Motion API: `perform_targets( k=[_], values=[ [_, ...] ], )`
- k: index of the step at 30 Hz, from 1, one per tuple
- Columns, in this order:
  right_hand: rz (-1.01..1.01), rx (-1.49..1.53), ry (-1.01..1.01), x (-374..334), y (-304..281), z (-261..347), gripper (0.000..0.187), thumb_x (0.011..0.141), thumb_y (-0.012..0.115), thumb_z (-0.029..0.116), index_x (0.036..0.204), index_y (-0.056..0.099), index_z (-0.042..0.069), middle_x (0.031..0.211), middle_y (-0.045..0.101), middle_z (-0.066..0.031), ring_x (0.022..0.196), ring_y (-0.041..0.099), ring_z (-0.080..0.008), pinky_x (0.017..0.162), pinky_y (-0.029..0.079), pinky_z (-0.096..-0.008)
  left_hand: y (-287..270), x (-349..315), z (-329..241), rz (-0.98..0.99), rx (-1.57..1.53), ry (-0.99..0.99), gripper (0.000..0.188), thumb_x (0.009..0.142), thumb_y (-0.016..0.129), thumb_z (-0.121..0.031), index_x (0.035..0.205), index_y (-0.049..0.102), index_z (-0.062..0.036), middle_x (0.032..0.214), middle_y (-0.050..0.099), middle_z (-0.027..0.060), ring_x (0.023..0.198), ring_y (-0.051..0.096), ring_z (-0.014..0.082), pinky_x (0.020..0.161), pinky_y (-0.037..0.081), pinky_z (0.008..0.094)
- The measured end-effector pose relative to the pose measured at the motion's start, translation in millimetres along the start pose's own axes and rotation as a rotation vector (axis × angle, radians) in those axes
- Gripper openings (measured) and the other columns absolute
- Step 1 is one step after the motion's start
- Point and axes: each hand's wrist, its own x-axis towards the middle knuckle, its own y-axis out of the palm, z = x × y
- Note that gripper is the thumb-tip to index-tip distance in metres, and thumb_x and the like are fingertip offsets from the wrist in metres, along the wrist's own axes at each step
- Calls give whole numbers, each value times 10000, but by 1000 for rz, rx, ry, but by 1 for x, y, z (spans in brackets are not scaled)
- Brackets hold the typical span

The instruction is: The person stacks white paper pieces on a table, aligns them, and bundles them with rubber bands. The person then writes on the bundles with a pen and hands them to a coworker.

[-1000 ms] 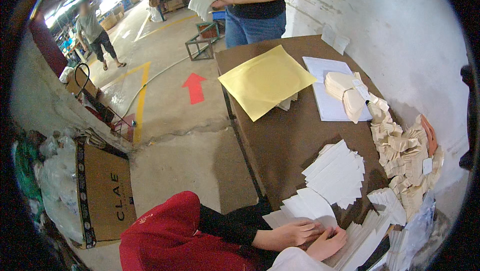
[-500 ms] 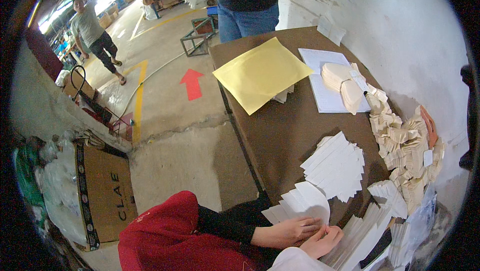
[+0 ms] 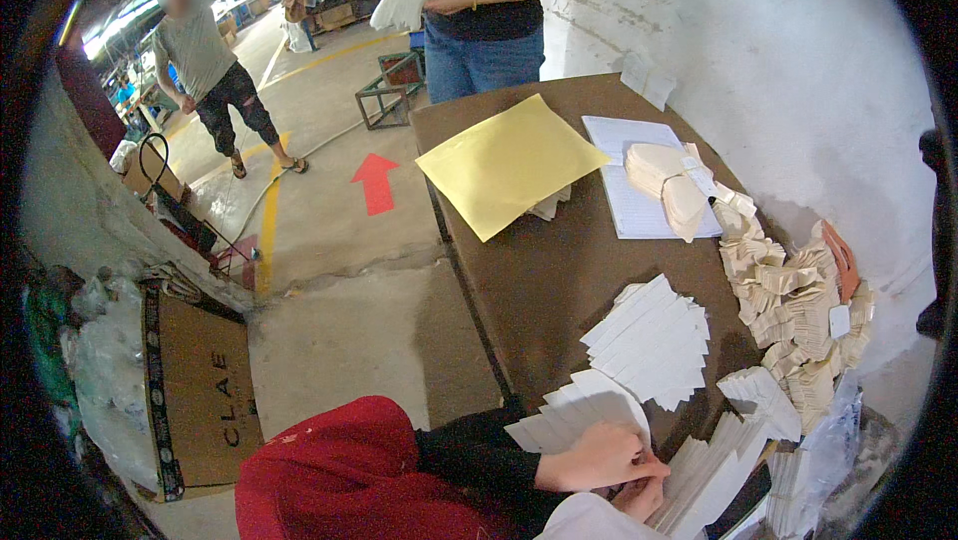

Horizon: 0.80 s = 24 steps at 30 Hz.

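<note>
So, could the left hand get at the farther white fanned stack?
Likely yes: the left hand is close, and only the nearer fanned stack lies between it and the farther white fanned stack.

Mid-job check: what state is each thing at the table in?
Left hand: fingers bent
Right hand: partly hidden
Near white pieces: fanned
Far white pieces: fanned
White row: closely packed
Yellow sheet: lying unfolded
Notebook: partly covered
Cream stack: on notebook
Cream pieces: heaped

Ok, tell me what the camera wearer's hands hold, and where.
The left hand and right hand meet at the near right edge of the nearer white fanned stack; the contact is hidden, so whether either grips it cannot be told.
</note>
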Motion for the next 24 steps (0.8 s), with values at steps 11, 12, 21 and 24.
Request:
perform_targets(
  k=[11, 12, 21, 24],
  values=[
    [134, 87, -204, -45, 19, 7, 544, 990, 531, 338, 1363, 463, -50, 1229, 605, -167, 1090, 579, -237, 966, 441, -345, -13, 8, 15, 130, -193, -147, 576, 881, 539, -529, 734, 684, 8, 799, 640, 220, 757, 635, 397, 667, 503, 464],
    [137, 50, -239, -51, 25, 10, 513, 991, 540, 295, 1367, 462, -44, 1231, 603, -170, 1093, 577, -237, 971, 438, -344, -10, 7, 16, 105, -157, -135, 541, 879, 553, -495, 748, 681, 13, 808, 638, 221, 773, 634, 399, 680, 503, 460],
    [235, -350, -179, -53, 47, 37, 355, 969, 548, 118, 1293, 505, -20, 1247, 571, -136, 1124, 539, -223, 972, 427, -327, -4, 3, 38, 115, -143, 95, 370, 886, 572, -331, 791, 596, 26, 854, 590, 207, 809, 585, 396, 728, 460, 458],
    [130, -483, -343, -56, 49, 31, 248, 1002, 501, 192, 1044, 608, -27, 958, 659, -87, 888, 612, -156, 814, 496, -309, -7, 1, 46, 168, -133, 184, 298, 896, 578, -270, 845, 573, 23, 892, 571, 200, 840, 565, 372, 768, 447, 445]
  ],
)
